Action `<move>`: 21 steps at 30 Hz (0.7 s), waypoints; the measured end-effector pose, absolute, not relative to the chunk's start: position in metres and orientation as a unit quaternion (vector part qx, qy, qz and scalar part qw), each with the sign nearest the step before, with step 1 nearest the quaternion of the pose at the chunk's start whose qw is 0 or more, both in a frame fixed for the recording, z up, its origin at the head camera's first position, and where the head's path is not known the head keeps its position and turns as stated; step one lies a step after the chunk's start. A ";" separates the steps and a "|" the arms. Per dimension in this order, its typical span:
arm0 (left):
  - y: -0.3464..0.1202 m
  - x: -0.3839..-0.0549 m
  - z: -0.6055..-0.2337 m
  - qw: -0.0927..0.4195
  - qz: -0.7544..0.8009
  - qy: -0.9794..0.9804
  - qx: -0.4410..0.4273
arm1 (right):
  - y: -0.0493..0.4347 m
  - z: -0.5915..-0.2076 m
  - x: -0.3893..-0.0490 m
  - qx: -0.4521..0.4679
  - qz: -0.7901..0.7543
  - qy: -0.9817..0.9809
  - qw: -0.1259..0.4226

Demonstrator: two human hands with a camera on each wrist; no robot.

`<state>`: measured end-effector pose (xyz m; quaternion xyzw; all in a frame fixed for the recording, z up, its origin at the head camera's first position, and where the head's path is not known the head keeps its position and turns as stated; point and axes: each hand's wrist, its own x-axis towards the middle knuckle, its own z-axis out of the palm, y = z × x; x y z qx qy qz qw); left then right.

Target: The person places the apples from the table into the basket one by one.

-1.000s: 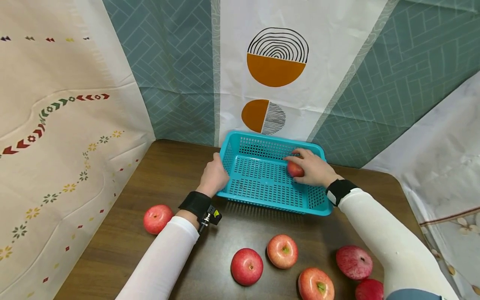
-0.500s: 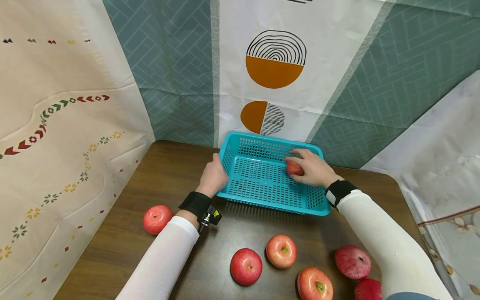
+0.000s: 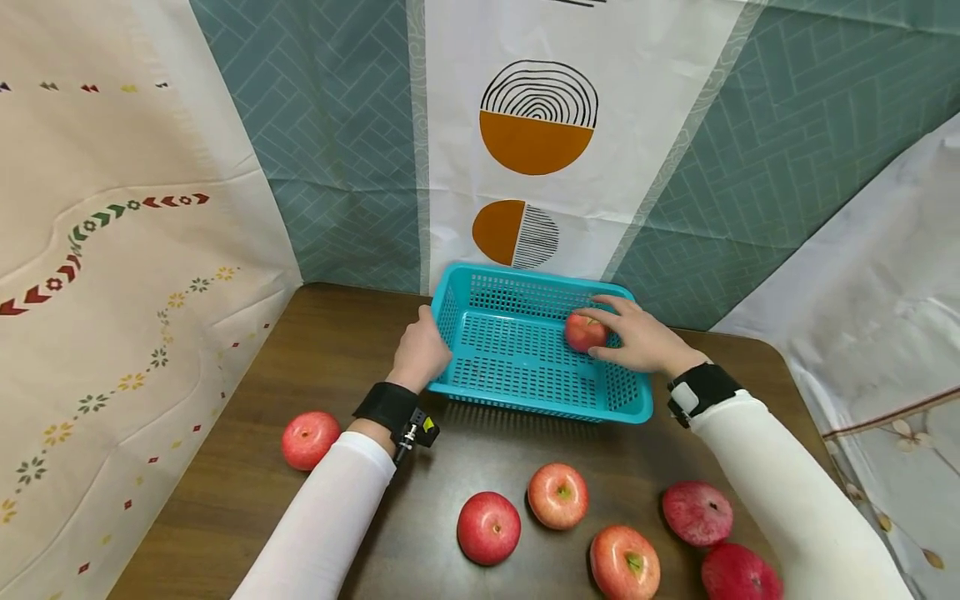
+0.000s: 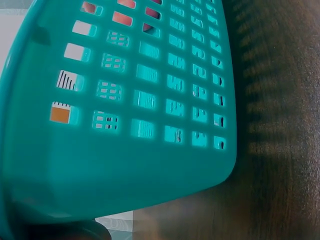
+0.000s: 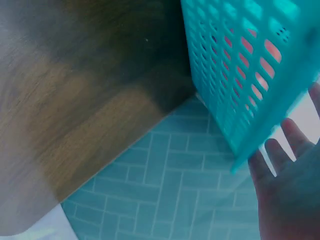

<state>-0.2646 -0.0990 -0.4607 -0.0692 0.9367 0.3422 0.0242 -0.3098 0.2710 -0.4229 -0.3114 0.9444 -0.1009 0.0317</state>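
Observation:
In the head view, a turquoise plastic basket (image 3: pixel 517 404) with slotted walls stands against the back of the table. My left hand (image 3: pixel 422 354) grips its left rim, fingers curled over the edge. One red apple (image 3: pixel 583 333) lies in the right part of the basket. Over the right rim reaches my right hand (image 3: pixel 637 337), its fingers spread loosely beside and above the apple. The right wrist view shows those fingers (image 5: pixel 292 137) extended past the rim, with red apple skin visible through the slots. The left wrist view is filled mostly by the basket wall (image 4: pixel 120 170).
A red apple (image 3: pixel 311 440) sits by my left forearm. Nearer the front lie more apples (image 3: pixel 488 528) (image 3: pixel 558 496) (image 3: pixel 625 562). Two darker red fruits (image 3: pixel 697 512) (image 3: pixel 741 573) rest beside my right sleeve. A patterned cloth (image 3: pixel 337 167) hangs right behind the basket.
My right hand has loosened from the apple and drawn back to the right, leaving the apple in the basket and more of it visible. The left hand keeps its grip on the rim.

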 end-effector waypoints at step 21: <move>-0.101 -0.265 -0.462 0.026 0.344 0.936 -0.062 | 0.337 -0.416 -0.213 -0.256 -0.183 0.949 0.028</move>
